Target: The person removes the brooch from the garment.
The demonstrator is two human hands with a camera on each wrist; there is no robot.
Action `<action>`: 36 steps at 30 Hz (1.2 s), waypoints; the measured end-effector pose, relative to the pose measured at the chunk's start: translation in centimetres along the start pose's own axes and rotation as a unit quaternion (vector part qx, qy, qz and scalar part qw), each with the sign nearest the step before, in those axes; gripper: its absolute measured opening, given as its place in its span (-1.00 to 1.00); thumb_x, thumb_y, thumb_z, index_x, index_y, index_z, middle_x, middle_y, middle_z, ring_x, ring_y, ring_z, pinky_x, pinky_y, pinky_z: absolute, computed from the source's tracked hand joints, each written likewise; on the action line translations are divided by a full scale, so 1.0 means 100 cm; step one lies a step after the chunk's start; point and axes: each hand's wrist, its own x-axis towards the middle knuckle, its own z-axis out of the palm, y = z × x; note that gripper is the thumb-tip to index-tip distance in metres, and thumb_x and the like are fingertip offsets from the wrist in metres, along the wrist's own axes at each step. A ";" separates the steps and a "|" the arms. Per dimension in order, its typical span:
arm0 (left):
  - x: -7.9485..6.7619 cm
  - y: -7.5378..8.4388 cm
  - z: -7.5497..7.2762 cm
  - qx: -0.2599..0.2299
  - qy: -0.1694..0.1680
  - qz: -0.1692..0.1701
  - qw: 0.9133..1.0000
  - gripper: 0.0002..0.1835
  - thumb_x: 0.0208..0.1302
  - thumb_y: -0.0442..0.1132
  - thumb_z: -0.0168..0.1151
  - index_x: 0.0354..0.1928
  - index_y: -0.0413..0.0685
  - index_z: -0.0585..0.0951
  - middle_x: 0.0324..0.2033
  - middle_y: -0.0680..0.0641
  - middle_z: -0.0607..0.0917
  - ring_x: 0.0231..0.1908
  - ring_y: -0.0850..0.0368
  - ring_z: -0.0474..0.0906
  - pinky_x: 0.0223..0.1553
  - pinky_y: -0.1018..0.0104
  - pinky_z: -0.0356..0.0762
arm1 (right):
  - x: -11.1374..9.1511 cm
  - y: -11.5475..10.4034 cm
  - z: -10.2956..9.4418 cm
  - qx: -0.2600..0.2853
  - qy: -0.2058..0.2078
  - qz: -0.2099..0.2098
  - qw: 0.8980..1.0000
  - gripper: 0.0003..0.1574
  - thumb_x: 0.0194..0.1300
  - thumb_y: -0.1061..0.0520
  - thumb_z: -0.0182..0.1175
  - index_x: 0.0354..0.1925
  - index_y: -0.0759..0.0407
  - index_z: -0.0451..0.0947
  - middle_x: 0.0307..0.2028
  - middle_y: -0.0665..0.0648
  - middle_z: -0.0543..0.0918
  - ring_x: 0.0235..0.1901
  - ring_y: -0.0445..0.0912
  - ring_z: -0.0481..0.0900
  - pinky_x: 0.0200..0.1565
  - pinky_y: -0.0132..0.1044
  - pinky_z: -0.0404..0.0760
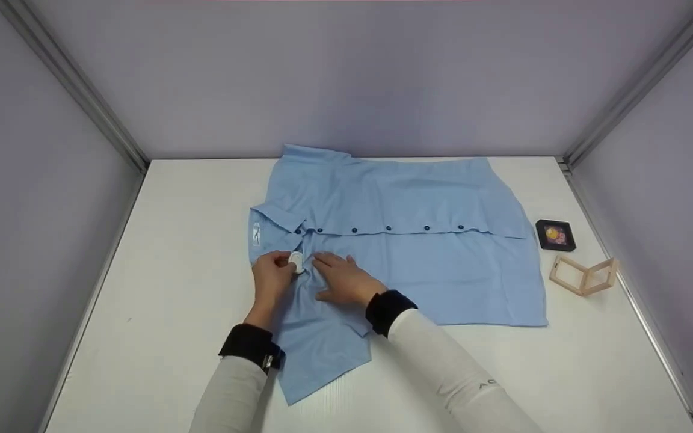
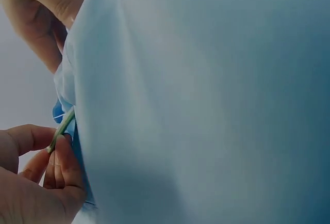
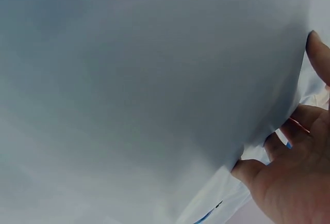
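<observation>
A shallow square black case (image 1: 541,234) lies just beside the hem of the light blue short-sleeved cloth shirt (image 1: 443,270); a round yellow-and-pink design (image 1: 556,235) shows in its middle, whether printed or set inside I cannot tell. Near the same hem, closer to the person, a hinged frame of pale wood (image 1: 585,282) stands partly unfolded, two square panels meeting at an angle.

The shirt is spread over the white counter (image 1: 190,252), its collar (image 1: 283,216) at the left and its row of dark round buttons (image 1: 388,228) running across the middle towards the hem. A white label (image 1: 256,233) shows inside the collar.

The left grip (image 1: 273,273), a bare hand, pinches a small white oval disc (image 1: 296,263) between thumb and fingers, on the shirt just on the person's side of the collar. The right grip (image 1: 346,281), also bare, has its fingers extended and rests on the shirt, just right of the disc.

In the left wrist view the disc appears edge-on, beside a small blue piece (image 2: 58,111) crossed by a thin white line; what that piece is stays unclear. Blurred blue cloth fills most of both wrist views, hiding part of the right grip in the left one. In the right wrist view some fingertips vanish behind a cloth edge.
</observation>
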 end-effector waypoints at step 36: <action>-0.015 0.003 -0.010 0.178 -0.040 0.039 0.983 -0.82 0.46 -0.34 -0.02 -0.15 -0.37 0.49 -0.41 -0.29 0.62 -0.36 -0.21 0.59 -0.33 -0.07 0.48 | 0.003 0.001 0.001 -0.003 -0.001 0.004 1.000 -0.02 0.35 -0.18 0.23 0.52 0.13 0.06 0.52 0.05 0.04 0.49 -0.03 -0.06 0.40 0.11 -0.03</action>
